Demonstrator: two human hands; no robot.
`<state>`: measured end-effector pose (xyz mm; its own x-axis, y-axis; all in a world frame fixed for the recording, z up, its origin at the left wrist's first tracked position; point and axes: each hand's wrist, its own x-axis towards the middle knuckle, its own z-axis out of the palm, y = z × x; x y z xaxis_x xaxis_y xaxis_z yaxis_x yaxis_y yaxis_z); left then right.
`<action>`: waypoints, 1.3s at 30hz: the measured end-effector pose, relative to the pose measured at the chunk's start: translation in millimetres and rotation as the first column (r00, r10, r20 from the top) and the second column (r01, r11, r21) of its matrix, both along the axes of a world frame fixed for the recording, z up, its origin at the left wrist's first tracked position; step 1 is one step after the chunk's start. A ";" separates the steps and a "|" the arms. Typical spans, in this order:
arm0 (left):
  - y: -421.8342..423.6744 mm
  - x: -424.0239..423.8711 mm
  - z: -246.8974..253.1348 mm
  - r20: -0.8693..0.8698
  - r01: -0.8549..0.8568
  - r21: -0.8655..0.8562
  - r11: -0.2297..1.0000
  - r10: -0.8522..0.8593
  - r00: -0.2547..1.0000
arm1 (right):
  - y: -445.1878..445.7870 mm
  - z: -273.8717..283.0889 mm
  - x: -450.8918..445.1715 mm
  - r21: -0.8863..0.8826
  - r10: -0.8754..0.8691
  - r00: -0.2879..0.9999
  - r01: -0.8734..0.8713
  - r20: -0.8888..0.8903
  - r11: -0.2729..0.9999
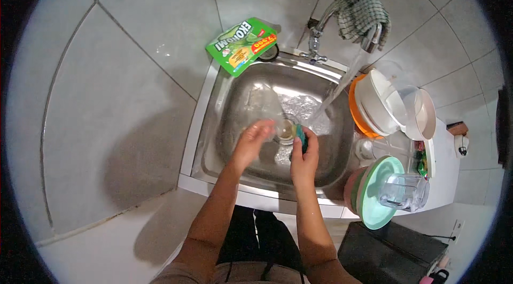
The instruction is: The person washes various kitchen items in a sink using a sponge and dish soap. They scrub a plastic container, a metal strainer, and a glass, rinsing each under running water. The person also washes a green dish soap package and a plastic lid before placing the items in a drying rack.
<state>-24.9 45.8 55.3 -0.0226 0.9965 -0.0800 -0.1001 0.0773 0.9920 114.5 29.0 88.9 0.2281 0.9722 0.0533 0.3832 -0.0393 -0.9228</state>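
Note:
Over the stainless steel sink basin, my right hand grips a green and yellow sponge between thumb and fingers. My left hand is to its left, blurred by motion, with the fingers bent. Something see-through shows just beyond the left fingers, too blurred to name, and whether that hand holds it is unclear. Water runs from the faucet spout into the basin, right of both hands. The drain lies between and slightly beyond them.
A green detergent pouch rests at the basin's back left corner. A checkered cloth hangs over the faucet. White bowls, an orange dish, a mint-green plate and a clear plastic container stand along the right side.

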 end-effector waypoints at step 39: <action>-32.6 13.7 -73.7 -0.957 0.125 -0.250 0.960 -0.265 0.123 | 150.6 133.6 -76.5 -0.147 0.598 0.765 -0.580 0.240 0.801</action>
<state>-11.1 13.2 -18.3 0.0431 0.9700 -0.2393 0.9741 0.0125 0.2260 38.0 179.6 222.5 -0.4046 0.9137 -0.0371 0.5743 0.2223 -0.7879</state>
